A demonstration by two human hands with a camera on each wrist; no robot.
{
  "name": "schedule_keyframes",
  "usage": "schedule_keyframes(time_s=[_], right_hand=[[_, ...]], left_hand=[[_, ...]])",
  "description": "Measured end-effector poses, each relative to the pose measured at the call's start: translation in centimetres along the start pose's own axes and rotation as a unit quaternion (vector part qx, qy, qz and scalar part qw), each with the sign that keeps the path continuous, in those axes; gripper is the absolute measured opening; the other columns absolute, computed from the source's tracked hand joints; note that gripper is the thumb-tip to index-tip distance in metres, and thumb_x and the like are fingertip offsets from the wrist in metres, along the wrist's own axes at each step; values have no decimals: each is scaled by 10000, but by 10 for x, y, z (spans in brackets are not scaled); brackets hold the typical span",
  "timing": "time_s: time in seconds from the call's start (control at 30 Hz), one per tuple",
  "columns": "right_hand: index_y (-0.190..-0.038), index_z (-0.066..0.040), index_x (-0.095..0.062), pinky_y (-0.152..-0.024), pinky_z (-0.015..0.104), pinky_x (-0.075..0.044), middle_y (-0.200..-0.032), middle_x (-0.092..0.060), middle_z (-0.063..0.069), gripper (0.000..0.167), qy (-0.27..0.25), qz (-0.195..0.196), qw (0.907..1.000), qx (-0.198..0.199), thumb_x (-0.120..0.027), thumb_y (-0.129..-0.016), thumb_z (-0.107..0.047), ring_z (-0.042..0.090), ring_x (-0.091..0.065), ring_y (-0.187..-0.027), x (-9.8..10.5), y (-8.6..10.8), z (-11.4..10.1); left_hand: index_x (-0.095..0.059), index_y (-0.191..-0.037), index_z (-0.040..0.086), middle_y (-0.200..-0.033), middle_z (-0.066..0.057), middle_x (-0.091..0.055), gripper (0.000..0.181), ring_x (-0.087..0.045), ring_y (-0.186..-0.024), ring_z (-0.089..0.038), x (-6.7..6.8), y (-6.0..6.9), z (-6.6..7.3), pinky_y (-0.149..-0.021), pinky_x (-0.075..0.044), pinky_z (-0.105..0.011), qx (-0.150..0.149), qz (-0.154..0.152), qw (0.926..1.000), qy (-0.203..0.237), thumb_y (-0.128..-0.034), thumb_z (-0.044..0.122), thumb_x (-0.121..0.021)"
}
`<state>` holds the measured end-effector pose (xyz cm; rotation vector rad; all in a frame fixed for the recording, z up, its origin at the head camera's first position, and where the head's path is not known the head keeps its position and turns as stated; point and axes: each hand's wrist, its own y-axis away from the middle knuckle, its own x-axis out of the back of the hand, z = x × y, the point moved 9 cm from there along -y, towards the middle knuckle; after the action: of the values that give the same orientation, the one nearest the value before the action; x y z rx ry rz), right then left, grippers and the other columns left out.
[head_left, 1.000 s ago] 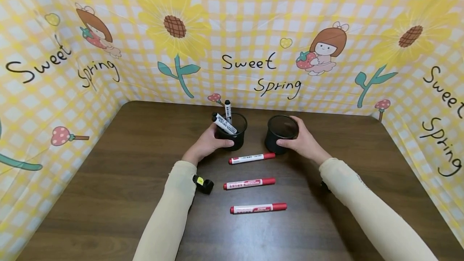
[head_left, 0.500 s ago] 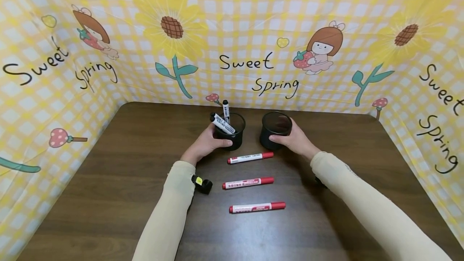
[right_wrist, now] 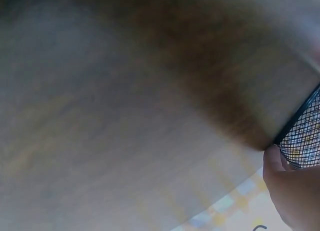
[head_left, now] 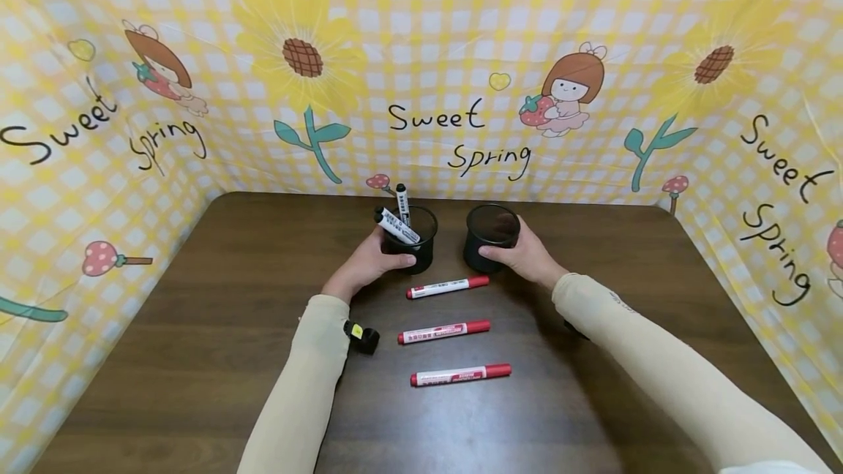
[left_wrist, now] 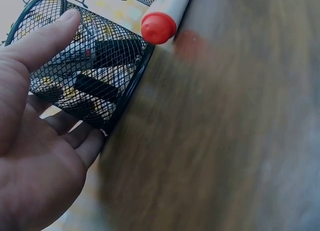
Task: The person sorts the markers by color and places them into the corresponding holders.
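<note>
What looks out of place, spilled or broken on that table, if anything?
Nothing looks spilled or damaged. The mildly untidy bit is the black-capped markers: both poke from the left mesh cup at different angles. The three red-capped markers lie loosely in a row, their ends not quite aligned.

A red marker [head_left: 448, 287] fronts the gap between cups [head_left: 474, 252].

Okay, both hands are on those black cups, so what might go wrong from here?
Two black-capped markers stick up out of the left cup, so a tilt might spill them. The far red marker lies close in front of the right cup, so pulling that cup nearer could set it rolling.
</note>
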<state>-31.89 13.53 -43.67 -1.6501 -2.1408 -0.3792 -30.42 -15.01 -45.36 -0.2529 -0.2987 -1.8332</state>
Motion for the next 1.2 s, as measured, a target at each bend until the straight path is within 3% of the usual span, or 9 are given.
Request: schedule_keyframes(time_s=[0.2,0.4,0.5,0.6,0.87,1.07,1.2], right_hand=[[-1461,-32,-375,-1093,503,-343,-1421,-490,170,823,25,-94,10000,0,-829,-854,-351,331,-451,-1322,-4,0,-1],[-1465,-23,-367,-1090,495,-350,-1416,-491,170,843,-19,-154,9999,-14,-830,-850,-368,328,-456,-1318,-10,-2,-3],[-1478,-25,-353,-1097,493,-342,-1428,-478,165,856,-43,-179,9998,-22,-826,-855,-373,330,-443,-1333,-13,-3,-4],[-1480,-24,-351,-1104,495,-333,-1433,-471,166,857,-30,-183,9998,-22,-826,-855,-369,332,-435,-1341,-13,-2,-5],[-1449,-20,-368,-1083,494,-354,-1379,-493,171,833,29,-127,9999,-28,-833,-847,-360,321,-472,-1281,-10,-2,-3],[-1436,-16,-376,-1078,482,-362,-1368,-504,172,824,69,-57,9999,-45,-832,-845,-364,320,-483,-1266,-5,1,-4],[-1444,-17,-373,-1084,482,-355,-1373,-507,173,833,16,-40,10000,-14,-836,-843,-359,323,-482,-1273,-2,1,-4]], left_hand=[[-233,-1571,11,-1539,-231,-377,918,-389,-1388,-347,3,9,1,-1128,-313,-482,71,-99,9988,-473,-890,254,-799],[-223,-1580,9,-1555,-224,-361,856,-382,-1406,-361,13,27,-11,-1124,-328,-493,494,43,9983,-315,-930,195,-748],[-375,-1508,-6,-1458,-219,-474,694,-481,-1300,-358,19,42,-18,-1072,-392,-496,830,395,9953,-292,-933,153,-730],[-546,-1374,-9,-1290,-191,-595,492,-570,-1140,-326,16,55,-18,-984,-458,-466,963,545,9922,-571,-936,132,-720],[-725,-1178,57,-1031,-68,-675,275,-591,-913,-226,-14,65,-5,-810,-497,-360,563,585,9907,-1088,-913,123,-761],[-773,-1080,80,-976,-42,-676,210,-580,-889,-209,-23,66,4,-797,-471,-349,53,759,9876,-1372,-875,116,-802],[-781,-1061,96,-981,-33,-670,198,-583,-893,-205,-28,66,9,-803,-475,-359,-107,838,9837,-1585,-865,113,-809]])
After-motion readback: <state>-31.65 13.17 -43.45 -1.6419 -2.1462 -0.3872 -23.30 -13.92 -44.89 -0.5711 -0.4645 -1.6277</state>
